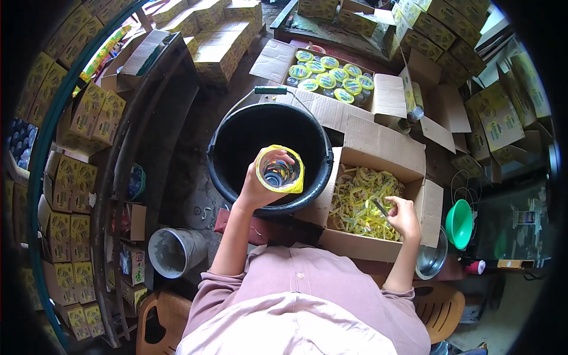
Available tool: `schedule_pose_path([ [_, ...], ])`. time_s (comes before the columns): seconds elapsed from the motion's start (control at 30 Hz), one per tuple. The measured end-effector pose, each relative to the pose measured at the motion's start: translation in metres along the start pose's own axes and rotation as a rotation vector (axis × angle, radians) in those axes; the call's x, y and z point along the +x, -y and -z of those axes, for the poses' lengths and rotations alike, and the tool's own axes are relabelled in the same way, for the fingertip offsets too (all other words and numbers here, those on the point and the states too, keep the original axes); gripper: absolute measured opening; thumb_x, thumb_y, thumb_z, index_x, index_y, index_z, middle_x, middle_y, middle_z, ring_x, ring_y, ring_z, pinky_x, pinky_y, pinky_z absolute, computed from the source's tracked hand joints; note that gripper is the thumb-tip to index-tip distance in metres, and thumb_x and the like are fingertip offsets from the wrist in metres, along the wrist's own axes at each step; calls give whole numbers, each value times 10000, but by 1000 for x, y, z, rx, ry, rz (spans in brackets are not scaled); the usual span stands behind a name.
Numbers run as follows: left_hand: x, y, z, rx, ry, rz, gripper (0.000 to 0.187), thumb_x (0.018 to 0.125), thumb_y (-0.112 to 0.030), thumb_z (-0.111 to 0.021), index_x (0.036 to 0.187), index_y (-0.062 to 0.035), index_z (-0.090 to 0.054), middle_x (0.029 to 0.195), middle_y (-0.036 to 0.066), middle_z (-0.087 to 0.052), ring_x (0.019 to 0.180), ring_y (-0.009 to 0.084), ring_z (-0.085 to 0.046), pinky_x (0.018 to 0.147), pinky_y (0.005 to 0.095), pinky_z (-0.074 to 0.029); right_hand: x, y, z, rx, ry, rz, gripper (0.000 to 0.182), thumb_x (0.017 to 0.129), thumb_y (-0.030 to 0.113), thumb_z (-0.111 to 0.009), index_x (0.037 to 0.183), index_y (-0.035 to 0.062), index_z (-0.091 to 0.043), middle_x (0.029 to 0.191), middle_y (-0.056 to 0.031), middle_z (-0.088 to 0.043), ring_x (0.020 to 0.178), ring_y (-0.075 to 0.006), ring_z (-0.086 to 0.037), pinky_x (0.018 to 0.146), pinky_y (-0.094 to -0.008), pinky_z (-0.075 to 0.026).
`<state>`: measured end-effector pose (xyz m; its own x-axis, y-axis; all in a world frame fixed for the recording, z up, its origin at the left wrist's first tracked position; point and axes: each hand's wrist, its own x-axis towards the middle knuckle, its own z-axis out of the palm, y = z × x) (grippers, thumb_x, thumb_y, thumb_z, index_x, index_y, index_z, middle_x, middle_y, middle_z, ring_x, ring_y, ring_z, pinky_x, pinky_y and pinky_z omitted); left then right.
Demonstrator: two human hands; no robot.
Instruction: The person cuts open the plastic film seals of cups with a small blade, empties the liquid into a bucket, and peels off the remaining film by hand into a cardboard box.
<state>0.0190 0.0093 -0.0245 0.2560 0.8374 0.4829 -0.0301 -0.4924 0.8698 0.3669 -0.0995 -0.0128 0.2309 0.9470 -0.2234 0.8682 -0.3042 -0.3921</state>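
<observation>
My left hand (258, 186) is wrapped round a clear cup (281, 170) with a yellow rim, tilted so that its inside faces me. It is above the black bucket (236, 139), which has a wire handle. On the right, my right hand (404, 218) pinches a thin dark tool (380, 207), perhaps a blade. That hand is over an open cardboard box (381, 142) filled with yellow and clear strips (361, 198).
Behind lies an open carton (389, 94) of cups with yellow lids (325, 80). A grey bucket (195, 251) stands at the left, a green bowl (459, 223) at the right. Yellow boxes (70, 242) fill the left shelves; more (216, 50) are stacked behind.
</observation>
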Motion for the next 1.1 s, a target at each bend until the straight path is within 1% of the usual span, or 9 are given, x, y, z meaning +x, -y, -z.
schedule_pose_path([
  [0.07,-1,1,-3,5,-48,-30,675,582,-52,-792,1161,-58,-445,1012,94,-588,959,169,-583,867,296,-462,-1,25,2,307,-70,87,360,650,-40,-660,998,48,-664,754,-74,-648,672,-140,-639,599,-261,-494],
  [0.1,-6,10,-2,-62,-31,-5,721,618,-48,-747,1233,-53,-369,1101,128,-521,1053,206,-523,927,322,-417,-1,41,0,395,-154,160,286,681,-52,-656,953,36,-672,728,-33,-629,655,-63,-598,571,-200,-456],
  [0.2,-9,13,-4,-188,-112,43,713,718,-82,-620,1333,-39,-262,1243,147,-416,1163,230,-420,1005,353,-330,9,85,-12,614,-364,304,223,729,-55,-666,939,19,-668,750,-47,-625,677,-88,-612,597,-217,-484],
  [0.33,-9,25,-5,-66,-229,22,727,734,-62,-650,1315,-47,-213,1239,136,-389,1171,236,-411,1006,352,-330,19,143,-34,945,-456,516,189,732,-54,-680,913,-7,-655,778,-61,-620,667,-109,-608,610,-217,-490],
  [0.47,-10,23,-4,83,-287,-26,744,737,-55,-701,1280,-63,-193,1183,121,-378,1127,234,-461,963,362,-391,24,189,-57,793,-570,649,210,702,-48,-703,899,3,-656,715,-79,-610,622,-131,-610,578,-239,-475],
  [0.57,-8,21,-7,-1,-294,-34,697,679,-14,-743,1178,-69,-258,1144,125,-359,1044,212,-519,887,349,-452,25,211,-69,761,-658,637,196,720,-29,-697,902,21,-643,724,-74,-621,613,-134,-608,580,-248,-483],
  [0.67,-8,21,-7,10,-326,-47,735,668,-24,-762,1190,-85,-249,1140,119,-343,1031,210,-517,870,346,-461,28,216,-74,743,-696,682,191,723,-29,-697,894,25,-633,722,-73,-624,614,-143,-611,575,-246,-486],
  [0.7,-10,25,-7,27,-321,-75,769,715,-93,-762,1254,-84,-213,1159,113,-366,1082,223,-499,901,339,-452,28,217,-75,746,-691,695,188,720,-32,-698,887,24,-632,718,-75,-623,615,-143,-611,573,-246,-486],
  [1.1,-13,30,-5,169,-332,-105,811,723,-151,-768,1282,-69,-186,1171,122,-311,1072,224,-478,881,351,-454,30,221,-86,695,-733,749,208,697,-53,-694,881,24,-631,699,-73,-613,599,-154,-611,538,-241,-491],
])
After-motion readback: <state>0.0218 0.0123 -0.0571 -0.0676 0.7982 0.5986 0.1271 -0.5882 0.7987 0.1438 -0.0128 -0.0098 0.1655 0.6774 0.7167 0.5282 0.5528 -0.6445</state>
